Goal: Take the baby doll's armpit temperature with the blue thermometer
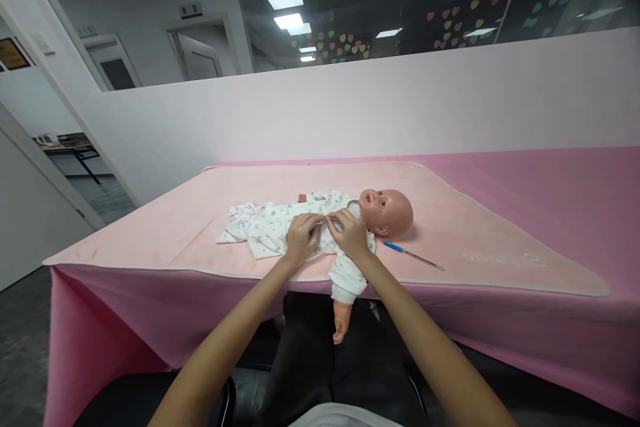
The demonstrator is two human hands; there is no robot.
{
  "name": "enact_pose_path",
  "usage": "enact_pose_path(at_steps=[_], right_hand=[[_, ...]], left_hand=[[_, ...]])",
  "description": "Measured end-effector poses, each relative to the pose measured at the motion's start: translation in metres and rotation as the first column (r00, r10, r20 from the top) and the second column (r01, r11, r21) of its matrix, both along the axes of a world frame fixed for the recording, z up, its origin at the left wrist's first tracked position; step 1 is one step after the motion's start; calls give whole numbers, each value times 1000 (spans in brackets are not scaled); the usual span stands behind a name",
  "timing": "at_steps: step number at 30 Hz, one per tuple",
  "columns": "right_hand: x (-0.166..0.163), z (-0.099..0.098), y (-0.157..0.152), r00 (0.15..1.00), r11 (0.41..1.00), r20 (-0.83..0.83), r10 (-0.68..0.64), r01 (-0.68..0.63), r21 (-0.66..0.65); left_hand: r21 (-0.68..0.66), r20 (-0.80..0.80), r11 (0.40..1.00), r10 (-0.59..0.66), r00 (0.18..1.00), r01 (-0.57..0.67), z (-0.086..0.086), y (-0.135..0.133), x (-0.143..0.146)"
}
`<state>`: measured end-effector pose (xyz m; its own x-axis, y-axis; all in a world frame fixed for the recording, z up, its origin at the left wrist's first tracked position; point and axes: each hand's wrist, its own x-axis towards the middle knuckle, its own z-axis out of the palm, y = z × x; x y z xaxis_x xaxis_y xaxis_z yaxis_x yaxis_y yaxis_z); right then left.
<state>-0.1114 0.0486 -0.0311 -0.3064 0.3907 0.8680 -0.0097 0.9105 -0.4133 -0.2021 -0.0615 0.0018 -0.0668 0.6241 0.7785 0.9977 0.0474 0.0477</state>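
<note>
A baby doll (387, 210) lies on its back on a pink mat (480, 240), head to the right, dressed in a white patterned romper (263, 227). One doll arm hangs over the table's front edge. My left hand (301, 238) and my right hand (351, 235) rest on the doll's chest, side by side. Both have their fingers curled and pinch the romper's front where the two halves meet.
A thin pen-like stick with a blue end (413, 256) lies on the mat just right of the doll. The pink-covered table (575, 193) runs far to the right. A pale partition wall (350, 107) stands behind it. A doorway opens at the left.
</note>
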Motion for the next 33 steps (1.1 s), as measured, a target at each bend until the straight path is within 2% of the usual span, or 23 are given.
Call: enact_pose_path(at_steps=[13,22,33], right_hand=[[1,1,0,1000,1000,14,-9,9,-7],[1,1,0,1000,1000,24,-20,20,-17],[1,1,0,1000,1000,-17,1,-1,-26]], left_hand=[[-62,-36,996,64,997,-66,1,0,4],[-84,-65,994,57,996,-62,0,0,1],[-42,-70,998,45,996,-48,4,-4,7]])
